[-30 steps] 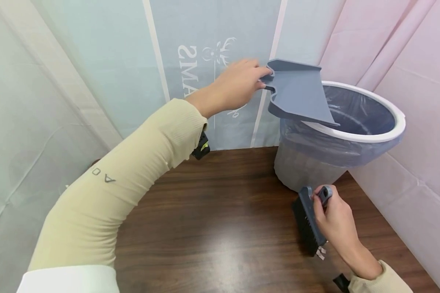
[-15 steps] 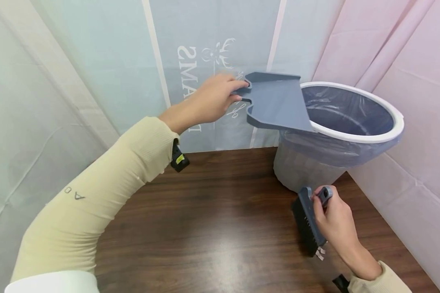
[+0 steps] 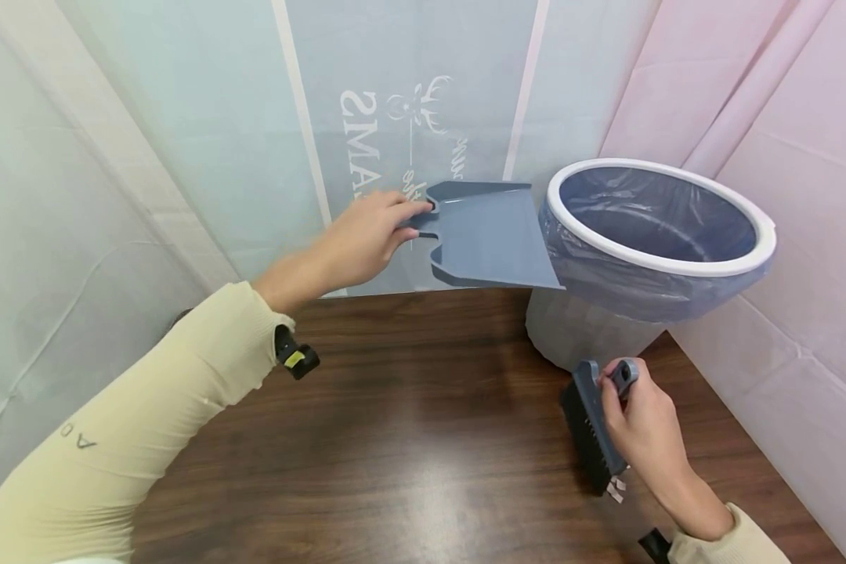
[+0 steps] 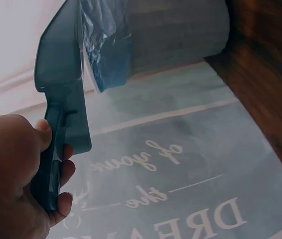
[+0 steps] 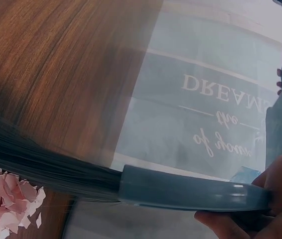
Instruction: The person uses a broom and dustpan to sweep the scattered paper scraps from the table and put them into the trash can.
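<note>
My left hand (image 3: 366,239) grips the handle of a blue-grey dustpan (image 3: 489,235) held in the air. The pan's front lip points right, just left of the waste bin (image 3: 599,329); whether they touch I cannot tell. In the left wrist view the fingers are curled round the dustpan's handle (image 4: 49,174). At lower right my right hand (image 3: 645,427) holds a matching hand brush (image 3: 595,427) by its handle, with the dark bristles facing left. Pink paper scraps (image 5: 11,204) show beyond the bristles in the right wrist view; the brush hides most of them in the head view.
The bin has a white rim (image 3: 768,235) and a bluish plastic liner (image 3: 620,290), and stands in the back right corner. Pale printed sheeting (image 3: 240,94) hangs along the back and sides of the brown wooden surface (image 3: 366,439).
The left hand has drawn the dustpan left and down, from over the bin's rim to beside the bin. The right hand and the brush have stayed in place.
</note>
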`<state>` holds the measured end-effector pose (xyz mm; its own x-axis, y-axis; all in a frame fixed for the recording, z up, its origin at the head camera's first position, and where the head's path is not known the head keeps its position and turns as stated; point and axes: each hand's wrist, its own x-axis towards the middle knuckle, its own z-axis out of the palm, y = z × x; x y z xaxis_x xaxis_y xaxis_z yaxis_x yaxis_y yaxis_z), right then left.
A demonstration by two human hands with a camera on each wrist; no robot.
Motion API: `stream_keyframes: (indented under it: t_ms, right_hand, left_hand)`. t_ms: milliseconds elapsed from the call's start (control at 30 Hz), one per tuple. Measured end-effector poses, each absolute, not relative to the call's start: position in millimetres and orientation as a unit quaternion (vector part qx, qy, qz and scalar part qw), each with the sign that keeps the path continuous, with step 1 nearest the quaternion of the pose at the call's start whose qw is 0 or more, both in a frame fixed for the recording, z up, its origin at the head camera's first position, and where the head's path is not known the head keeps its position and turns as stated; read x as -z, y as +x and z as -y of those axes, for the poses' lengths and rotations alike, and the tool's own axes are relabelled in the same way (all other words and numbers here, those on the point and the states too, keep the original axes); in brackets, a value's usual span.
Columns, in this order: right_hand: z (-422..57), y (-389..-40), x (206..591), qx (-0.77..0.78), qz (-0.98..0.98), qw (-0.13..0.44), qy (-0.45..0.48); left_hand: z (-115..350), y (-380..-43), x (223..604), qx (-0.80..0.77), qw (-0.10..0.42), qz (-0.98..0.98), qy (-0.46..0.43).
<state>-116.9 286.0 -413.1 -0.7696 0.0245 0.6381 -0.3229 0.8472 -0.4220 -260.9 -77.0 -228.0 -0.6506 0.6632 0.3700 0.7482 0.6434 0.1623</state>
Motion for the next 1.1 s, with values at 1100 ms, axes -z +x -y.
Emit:
stream_keyframes:
  t_ms: [1100]
  right_hand:
    - [-285.7, -117.0, 411.7, -0.266, 0.898, 0.341, 0.084]
  left_hand:
    - [139.8, -172.3, 372.7, 0.217, 0.162, 0.899, -0.344]
